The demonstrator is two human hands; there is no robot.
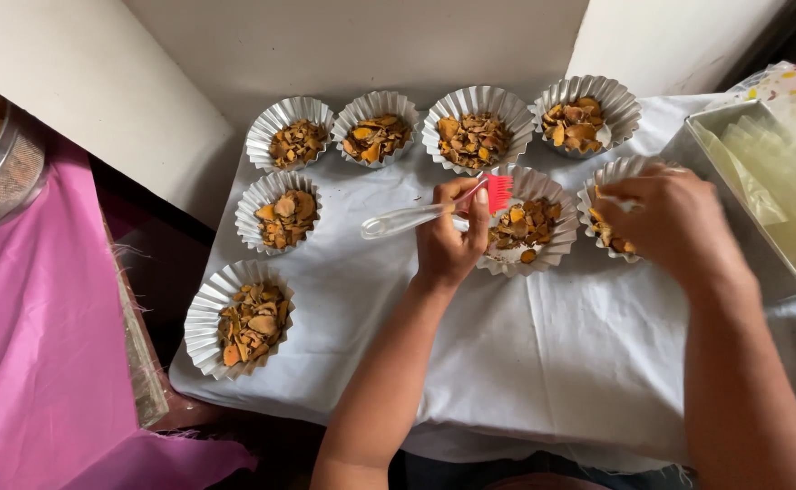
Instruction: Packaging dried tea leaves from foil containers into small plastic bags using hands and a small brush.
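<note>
At lower centre, the left hand (449, 238) grips a clear-handled pastry brush (434, 210), its red bristles over a fluted foil cup (529, 220) of orange-brown chips. The right hand (673, 222) closes on the neighbouring cup (608, 213). Farther up and to the left, six more cups already sit filled on the white cloth (507, 345).

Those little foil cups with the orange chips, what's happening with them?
A person is working over fluted foil cups set out on a white cloth, each filled with dried orange-brown slices. The left hand holds a pastry brush with a clear handle and red bristles, the bristles over the rim of one cup. The right hand rests on the neighbouring cup, covering much of it. Six more filled cups sit around them. A metal tray stands to the right.
</note>
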